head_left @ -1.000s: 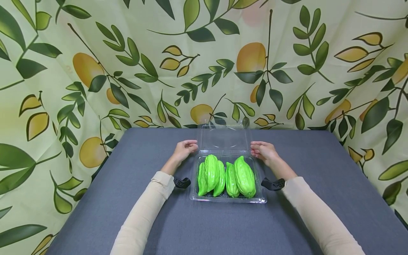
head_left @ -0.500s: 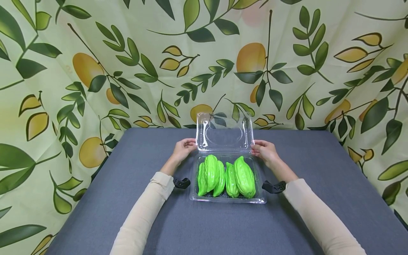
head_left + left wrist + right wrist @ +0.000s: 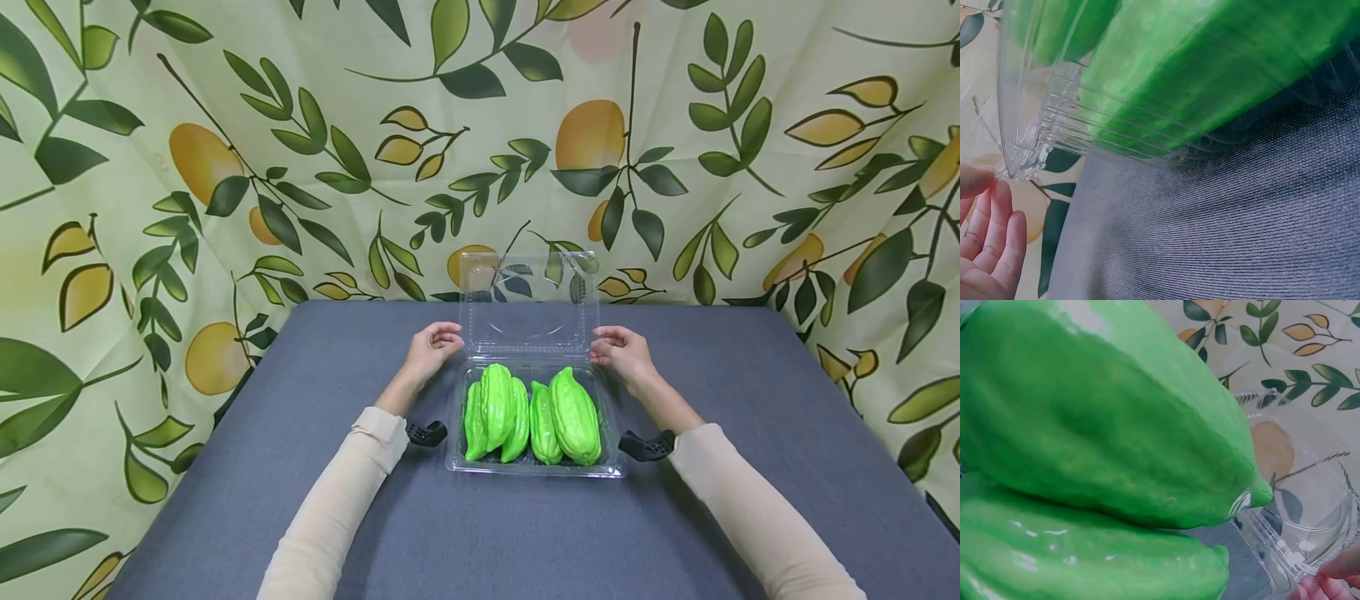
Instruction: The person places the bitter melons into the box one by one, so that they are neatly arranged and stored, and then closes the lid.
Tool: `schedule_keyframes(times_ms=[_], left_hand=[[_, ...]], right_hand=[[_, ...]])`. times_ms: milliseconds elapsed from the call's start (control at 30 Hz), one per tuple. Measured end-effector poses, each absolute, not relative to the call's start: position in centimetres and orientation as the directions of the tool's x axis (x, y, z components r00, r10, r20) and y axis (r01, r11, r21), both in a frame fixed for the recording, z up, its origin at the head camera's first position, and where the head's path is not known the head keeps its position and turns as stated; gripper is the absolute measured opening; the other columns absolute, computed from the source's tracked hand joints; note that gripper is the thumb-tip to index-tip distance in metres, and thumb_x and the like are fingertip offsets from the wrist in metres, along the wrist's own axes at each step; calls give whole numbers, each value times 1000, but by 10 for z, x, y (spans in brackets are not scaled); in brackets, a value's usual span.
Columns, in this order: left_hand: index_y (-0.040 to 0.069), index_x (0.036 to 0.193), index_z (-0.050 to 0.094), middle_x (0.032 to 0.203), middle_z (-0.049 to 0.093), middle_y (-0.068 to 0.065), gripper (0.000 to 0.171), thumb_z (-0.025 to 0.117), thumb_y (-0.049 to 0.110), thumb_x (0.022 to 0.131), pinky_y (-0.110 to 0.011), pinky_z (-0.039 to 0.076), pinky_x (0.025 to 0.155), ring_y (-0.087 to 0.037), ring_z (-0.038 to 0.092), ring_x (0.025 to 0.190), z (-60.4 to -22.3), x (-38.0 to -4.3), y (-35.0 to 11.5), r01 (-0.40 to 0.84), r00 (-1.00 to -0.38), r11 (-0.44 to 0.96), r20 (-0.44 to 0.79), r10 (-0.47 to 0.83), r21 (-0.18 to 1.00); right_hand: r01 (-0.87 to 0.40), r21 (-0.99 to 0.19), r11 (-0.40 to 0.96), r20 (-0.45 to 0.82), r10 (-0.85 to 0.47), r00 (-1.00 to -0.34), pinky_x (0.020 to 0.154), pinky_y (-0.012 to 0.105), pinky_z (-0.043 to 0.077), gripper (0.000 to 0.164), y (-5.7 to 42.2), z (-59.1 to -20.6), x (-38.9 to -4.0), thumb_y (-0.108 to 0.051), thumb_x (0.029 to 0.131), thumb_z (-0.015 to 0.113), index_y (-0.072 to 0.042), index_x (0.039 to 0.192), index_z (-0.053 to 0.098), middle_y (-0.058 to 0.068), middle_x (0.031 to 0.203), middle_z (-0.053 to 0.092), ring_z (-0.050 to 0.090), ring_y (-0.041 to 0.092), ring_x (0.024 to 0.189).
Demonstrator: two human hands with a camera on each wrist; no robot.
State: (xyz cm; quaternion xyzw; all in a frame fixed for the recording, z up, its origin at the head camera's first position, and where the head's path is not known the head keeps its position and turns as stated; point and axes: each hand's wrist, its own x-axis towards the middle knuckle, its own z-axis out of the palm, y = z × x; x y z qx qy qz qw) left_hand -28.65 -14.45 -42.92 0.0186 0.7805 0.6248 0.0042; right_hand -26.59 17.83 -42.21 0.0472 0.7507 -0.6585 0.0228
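Note:
A clear plastic clamshell container (image 3: 536, 472) sits on the table, its hinged lid (image 3: 529, 304) raised upright at the back. Several glossy green ridged gourds, like bitter melons (image 3: 576, 417), lie side by side in the base. My left hand (image 3: 431, 350) is at the lid's left edge; in the left wrist view, thumb and fingertips (image 3: 988, 178) pinch the clear edge near the hinge corner. On the opposite side my right hand (image 3: 624, 354) pinches the lid's right edge, its thumb and fingertips (image 3: 1341, 565) partly cut off in the right wrist view.
The container stands on a grey cloth-covered table (image 3: 480, 533), near its back edge. Behind and beside the table hangs a curtain (image 3: 300, 167) printed with leaves and fruit. A black strap piece (image 3: 647, 445) shows at each wrist.
The lid has swung up from leaning back to standing more upright. Both hands have shifted only slightly along its side edges. The gourds and the base have stayed put.

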Motion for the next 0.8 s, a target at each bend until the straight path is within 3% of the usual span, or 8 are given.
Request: schedule_keyframes(times_ms=[467, 633, 800], left_hand=[[-6, 115, 59, 88, 65, 0, 30, 65, -5, 86, -12, 50, 68, 2, 57, 72, -427, -283, -144, 75, -997, 221, 65, 51, 972], [-7, 115, 58, 98, 66, -12, 31, 65, -6, 85, -8, 49, 73, 0, 56, 78, -424, -282, -144, 98, -994, 238, 85, 62, 966], [-9, 113, 59, 109, 63, -27, 30, 63, -9, 84, -8, 49, 79, -11, 61, 87, -421, -283, -145, 153, -987, 264, 137, 78, 952]], right_hand=[[9, -988, 157, -4, 32, -999, 63, 13, 56, 30, 180, -424, -262, 7, 92, 53, 19, 118, 45, -14, 71, 56, 59, -3, 63], [-39, -982, 185, 47, 34, -998, 64, 12, 56, 27, 180, -425, -261, 9, 91, 54, 19, 114, 46, -14, 72, 56, 59, -4, 64], [-89, -965, 247, 103, 44, -994, 63, 12, 55, 22, 181, -429, -261, 8, 91, 55, 16, 110, 49, -14, 72, 54, 58, -6, 64]])
